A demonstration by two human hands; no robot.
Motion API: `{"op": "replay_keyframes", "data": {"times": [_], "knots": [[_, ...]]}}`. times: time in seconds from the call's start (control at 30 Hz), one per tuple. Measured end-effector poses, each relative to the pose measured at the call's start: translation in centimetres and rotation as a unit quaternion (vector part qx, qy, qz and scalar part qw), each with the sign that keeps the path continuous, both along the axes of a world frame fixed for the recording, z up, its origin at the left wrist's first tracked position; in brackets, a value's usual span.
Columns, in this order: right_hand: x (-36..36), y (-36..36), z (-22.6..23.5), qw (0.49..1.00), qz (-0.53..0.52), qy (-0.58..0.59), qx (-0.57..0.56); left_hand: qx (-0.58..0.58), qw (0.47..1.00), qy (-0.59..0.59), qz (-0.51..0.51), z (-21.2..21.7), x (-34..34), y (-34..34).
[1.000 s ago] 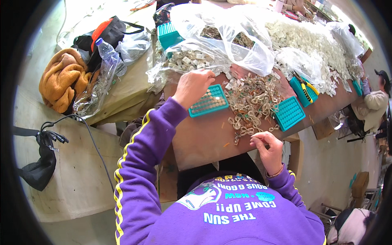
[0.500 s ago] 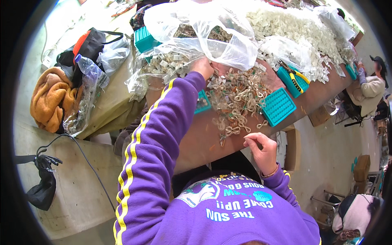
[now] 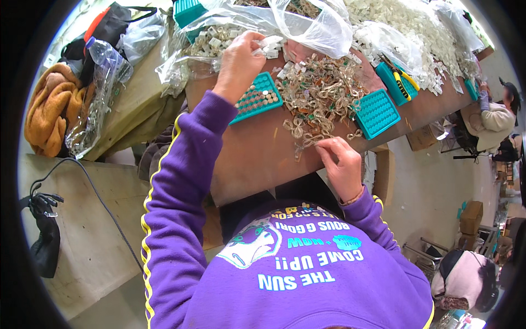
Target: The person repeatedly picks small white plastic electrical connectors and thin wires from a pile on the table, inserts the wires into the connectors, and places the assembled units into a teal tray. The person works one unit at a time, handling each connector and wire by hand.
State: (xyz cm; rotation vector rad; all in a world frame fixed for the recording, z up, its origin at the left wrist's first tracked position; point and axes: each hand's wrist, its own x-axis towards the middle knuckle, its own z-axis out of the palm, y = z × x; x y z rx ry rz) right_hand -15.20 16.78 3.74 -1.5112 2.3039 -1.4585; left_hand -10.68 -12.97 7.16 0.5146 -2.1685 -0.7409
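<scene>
My left hand [image 3: 240,63] is over the far left of the brown table, thumb and fingers curled together beside small white plastic pieces [image 3: 269,45]. What its fingertips hold is hard to make out. Just below its wrist lies a teal tray [image 3: 255,109] with several round, pale metallic pieces in its cells. By the table's near edge, my right hand [image 3: 344,167] has thumb and forefinger pinched together. They are close to the loose end of a heap of looped, clear and beige cords [image 3: 318,96]; anything between them is too small to tell.
Right of the heap lies a second teal tray [image 3: 378,114], with yellow-handled pliers [image 3: 404,82] on a teal block behind it. Clear plastic bags [image 3: 323,30] and white piles cover the back. A bottle [image 3: 107,55] and brown cloth [image 3: 52,109] are left; another person [image 3: 496,109] sits right.
My left hand has drawn back from under the plastic bag, moving left and uncovering the filled teal tray. My right hand has risen toward the cord heap. The view has shifted slightly.
</scene>
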Motion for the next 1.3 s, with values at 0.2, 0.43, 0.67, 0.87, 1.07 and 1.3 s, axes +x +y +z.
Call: {"op": "replay_keyframes", "data": {"times": [0.2,0.43,0.67,0.87,1.07,1.3], "knots": [[-0.2,-1.5,0.3,0.994,0.04,0.06,0.088,-0.021,0.996,-0.078,-0.05,-1.3,6.6,3.8],[1.2,-1.2,0.4,0.985,0.048,0.094,0.138,-0.023,0.988,-0.113,-0.103,-2.2,8.2,5.8],[-0.3,-1.4,-0.5,0.978,0.033,0.156,0.131,-0.043,0.991,-0.086,-0.098,-2.1,8.5,6.5],[-0.5,-2.5,-0.4,0.996,0.035,0.073,0.038,0.396,0.91,0.064,-0.1,-1.6,10.3,7.9],[-0.1,-5.1,1.0,0.986,0.055,-0.151,-0.039,0.747,0.555,0.306,-0.201,-3.2,12.8,11.0],[1.8,-6.6,2.3,0.833,0.215,-0.509,0.007,0.729,0.617,0.262,-0.14,-3.4,13.6,14.3]]}}
